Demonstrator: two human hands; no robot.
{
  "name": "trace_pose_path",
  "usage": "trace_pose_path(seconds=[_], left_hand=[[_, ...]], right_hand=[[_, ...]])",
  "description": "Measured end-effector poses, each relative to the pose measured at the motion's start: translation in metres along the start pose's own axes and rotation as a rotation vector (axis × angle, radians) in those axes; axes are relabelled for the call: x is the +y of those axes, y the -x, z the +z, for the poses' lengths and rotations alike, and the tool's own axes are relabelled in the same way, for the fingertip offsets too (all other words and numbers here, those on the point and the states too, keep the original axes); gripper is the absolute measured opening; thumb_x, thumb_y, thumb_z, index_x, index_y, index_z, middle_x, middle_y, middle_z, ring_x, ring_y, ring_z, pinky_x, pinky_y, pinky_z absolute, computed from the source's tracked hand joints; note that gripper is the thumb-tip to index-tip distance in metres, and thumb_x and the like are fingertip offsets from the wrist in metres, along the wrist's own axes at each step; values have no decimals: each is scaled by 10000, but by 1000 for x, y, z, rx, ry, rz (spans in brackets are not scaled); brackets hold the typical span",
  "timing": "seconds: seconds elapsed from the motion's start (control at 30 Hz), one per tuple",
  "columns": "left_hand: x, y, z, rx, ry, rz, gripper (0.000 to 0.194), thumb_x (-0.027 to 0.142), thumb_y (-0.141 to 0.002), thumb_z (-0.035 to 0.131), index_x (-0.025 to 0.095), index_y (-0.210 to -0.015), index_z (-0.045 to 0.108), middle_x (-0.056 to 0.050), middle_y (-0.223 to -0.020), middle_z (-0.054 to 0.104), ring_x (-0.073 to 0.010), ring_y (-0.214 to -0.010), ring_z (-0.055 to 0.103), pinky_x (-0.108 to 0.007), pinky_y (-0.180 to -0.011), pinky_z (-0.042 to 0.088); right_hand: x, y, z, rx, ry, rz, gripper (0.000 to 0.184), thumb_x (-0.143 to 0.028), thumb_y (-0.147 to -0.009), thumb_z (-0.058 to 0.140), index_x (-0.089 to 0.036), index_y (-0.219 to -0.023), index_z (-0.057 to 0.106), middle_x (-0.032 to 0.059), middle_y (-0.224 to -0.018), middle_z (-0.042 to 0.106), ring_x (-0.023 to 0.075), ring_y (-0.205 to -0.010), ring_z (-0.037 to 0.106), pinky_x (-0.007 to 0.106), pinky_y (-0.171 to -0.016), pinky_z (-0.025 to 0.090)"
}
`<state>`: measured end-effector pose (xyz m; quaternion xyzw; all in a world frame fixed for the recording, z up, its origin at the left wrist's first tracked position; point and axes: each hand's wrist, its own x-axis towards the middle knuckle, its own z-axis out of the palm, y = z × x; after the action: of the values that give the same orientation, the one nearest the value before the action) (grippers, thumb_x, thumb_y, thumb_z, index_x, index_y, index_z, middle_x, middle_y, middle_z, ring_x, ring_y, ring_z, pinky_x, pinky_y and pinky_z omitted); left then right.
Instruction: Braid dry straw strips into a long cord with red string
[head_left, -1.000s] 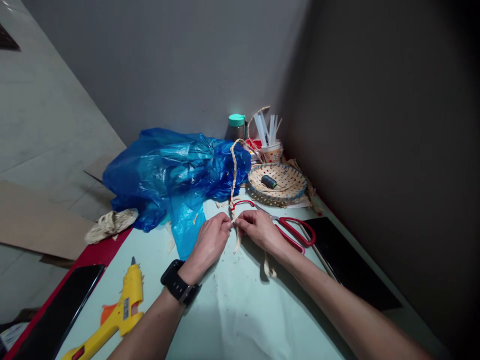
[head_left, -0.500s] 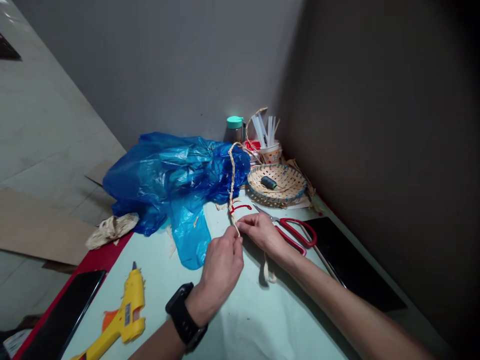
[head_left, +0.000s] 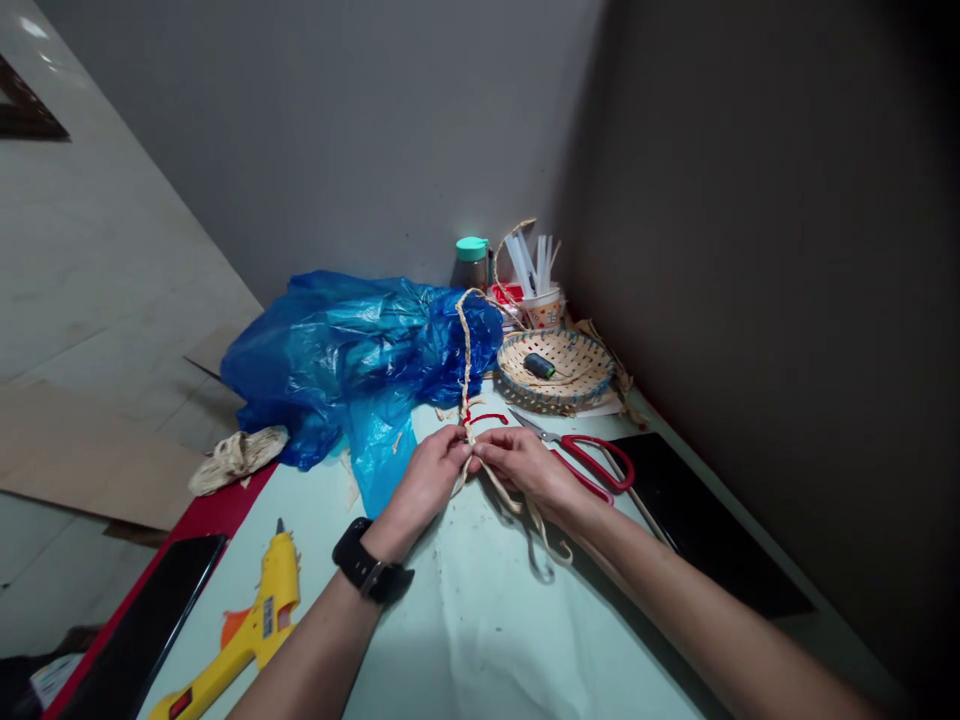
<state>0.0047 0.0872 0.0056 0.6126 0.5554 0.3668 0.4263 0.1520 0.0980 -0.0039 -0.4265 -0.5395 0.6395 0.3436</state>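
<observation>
A pale braided cord [head_left: 466, 350] rises from between my fingers, bends over at the top and runs back toward the cup. Red string [head_left: 489, 418] is tied around it just above my hands. My left hand [head_left: 429, 468] pinches the lower end of the braid from the left. My right hand [head_left: 523, 462] pinches it from the right, the fingertips of both hands meeting. Loose pale strands [head_left: 501, 492] hang below toward the table. Red-handled scissors [head_left: 598, 463] lie beside my right hand, partly hidden by it, blades pointing toward the braid.
A yellow glue gun [head_left: 271, 600] lies at the left front. Blue plastic bag [head_left: 337, 350] sits behind my left hand. At the back right are a woven basket [head_left: 581, 350] holding a dark thread spool [head_left: 538, 366], a cup of white sticks [head_left: 544, 308], and a green-lidded jar [head_left: 472, 262].
My left hand has moved up and forward along the braid to meet my right hand. The loose strands now spread out below both hands. The view has shifted slightly.
</observation>
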Motion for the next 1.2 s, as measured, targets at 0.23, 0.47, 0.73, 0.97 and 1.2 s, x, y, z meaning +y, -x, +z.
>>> trace_pose_path(seconds=[0.23, 0.47, 0.73, 0.97, 1.2], left_hand=[[-5, -3, 1, -260, 409, -173, 143, 238, -742, 576, 121, -817, 544, -1, -666, 526, -51, -500, 399, -189, -482, 269], [-5, -2, -1, -279, 201, -136, 99, 221, -789, 463, 151, -752, 521, 1, -644, 541, -55, -454, 340, -196, -442, 240], [-9, 7, 2, -110, 227, -193, 81, 189, -727, 469, 163, -681, 530, 68, -508, 366, -55, -403, 247, -216, -399, 160], [-14, 5, 17, 49, 284, -180, 186, 300, -740, 556, 164, -622, 510, 80, -453, 353, -44, -380, 225, -208, -385, 142], [-15, 3, 19, 91, 280, -200, 218, 326, -703, 579, 167, -580, 495, 92, -424, 315, -44, -368, 208, -213, -396, 138]], right_hand=[[8, -4, -4, -31, 96, -61, 218, -301, -802, 526, -124, -708, 612, -40, -509, 480, 59, -415, 268, 202, -414, 184], [18, -12, -6, 18, 464, -128, 238, -237, -823, 507, -144, -671, 664, 15, -607, 633, 102, -520, 493, 205, -495, 320], [2, 1, -3, 111, 692, -148, 238, -211, -819, 497, -167, -616, 613, -10, -546, 600, 100, -500, 480, 221, -531, 298], [-1, 8, -2, 61, 678, -164, 285, -239, -864, 447, -156, -655, 622, 13, -596, 614, 116, -546, 520, 219, -551, 326], [-6, 12, -6, 53, 806, -228, 269, -243, -869, 447, -155, -666, 600, 34, -668, 638, 134, -645, 528, 227, -581, 305]])
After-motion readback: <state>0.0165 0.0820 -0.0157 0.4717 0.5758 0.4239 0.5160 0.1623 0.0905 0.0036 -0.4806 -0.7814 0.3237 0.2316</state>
